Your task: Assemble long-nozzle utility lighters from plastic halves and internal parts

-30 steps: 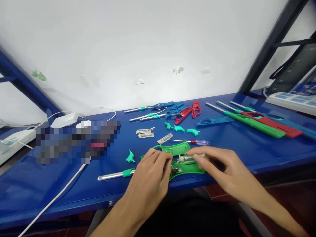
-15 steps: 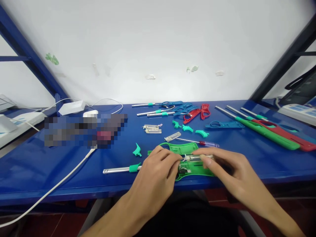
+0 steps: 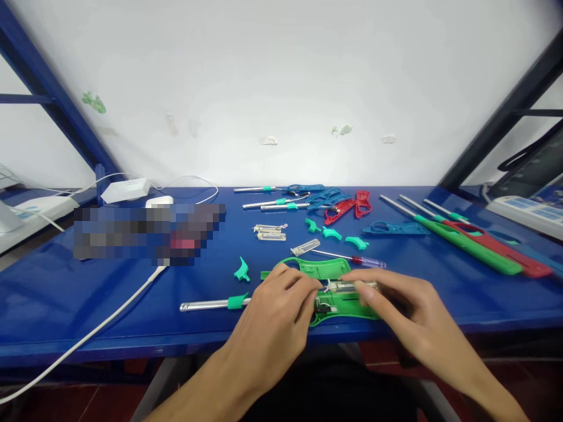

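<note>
My right hand (image 3: 407,308) pinches a clear fuel tank (image 3: 341,286) between thumb and fingers, just above the lower green lighter handle half (image 3: 352,306). My left hand (image 3: 277,313) is closed at the tank's left end, its fingertips close to a thin pale tube there. Whatever those fingers grip is hidden. A metal lighter barrel (image 3: 204,305) with a teal collar runs under my left hand from the left. A small black part (image 3: 324,308) with a wire lies in the handle half. Behind it rests the other green handle half (image 3: 323,268).
Behind lie a screwdriver (image 3: 369,262), loose fuel tanks (image 3: 271,236), teal triggers (image 3: 332,233), and blue (image 3: 328,198) and red handle halves (image 3: 363,203). Whole lighters (image 3: 475,246) lie at right. A white cable (image 3: 109,315) crosses the left side of the blue table (image 3: 132,340).
The view has shifted slightly. Both hands keep nearly the same pose at the green handle half, with the fuel tank still in my right hand.
</note>
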Available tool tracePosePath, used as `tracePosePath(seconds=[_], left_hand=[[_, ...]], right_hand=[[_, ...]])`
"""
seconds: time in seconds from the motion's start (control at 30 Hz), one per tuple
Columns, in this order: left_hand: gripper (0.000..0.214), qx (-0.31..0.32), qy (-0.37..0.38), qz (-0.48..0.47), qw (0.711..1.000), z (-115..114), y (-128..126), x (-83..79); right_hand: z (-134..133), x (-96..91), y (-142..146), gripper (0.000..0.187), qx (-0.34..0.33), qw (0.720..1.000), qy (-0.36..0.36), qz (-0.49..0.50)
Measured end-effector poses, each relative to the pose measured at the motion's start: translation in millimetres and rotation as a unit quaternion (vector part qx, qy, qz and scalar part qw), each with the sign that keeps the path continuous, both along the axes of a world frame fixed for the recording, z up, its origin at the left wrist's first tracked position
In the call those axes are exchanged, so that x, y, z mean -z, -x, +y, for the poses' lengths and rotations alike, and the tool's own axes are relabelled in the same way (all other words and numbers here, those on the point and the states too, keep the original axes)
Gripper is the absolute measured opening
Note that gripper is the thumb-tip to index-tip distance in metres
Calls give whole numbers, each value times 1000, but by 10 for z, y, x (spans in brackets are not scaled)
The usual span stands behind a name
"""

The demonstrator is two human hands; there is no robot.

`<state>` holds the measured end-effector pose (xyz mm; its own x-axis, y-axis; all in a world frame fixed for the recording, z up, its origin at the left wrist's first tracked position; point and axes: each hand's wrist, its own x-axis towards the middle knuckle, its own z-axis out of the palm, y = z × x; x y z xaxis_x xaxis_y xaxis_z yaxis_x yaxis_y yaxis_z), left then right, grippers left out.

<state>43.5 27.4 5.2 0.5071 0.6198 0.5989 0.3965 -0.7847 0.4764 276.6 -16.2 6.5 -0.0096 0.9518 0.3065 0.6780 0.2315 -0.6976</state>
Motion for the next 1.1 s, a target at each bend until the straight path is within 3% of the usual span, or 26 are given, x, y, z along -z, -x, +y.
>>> tracePosePath(seconds=[0.43, 0.9, 1.1], left_hand=[[18, -23, -24, 47, 998, 7, 4, 31], [19, 8, -36, 50, 998, 6, 23, 64], [17, -7, -34, 39, 999, 12, 10, 67]], right_hand=[[-13, -23, 17, 30, -4, 1000, -13, 4], [-14, 11, 31, 22, -44, 999, -22, -15], [-26, 12, 10, 24, -14, 1000, -17, 4]])
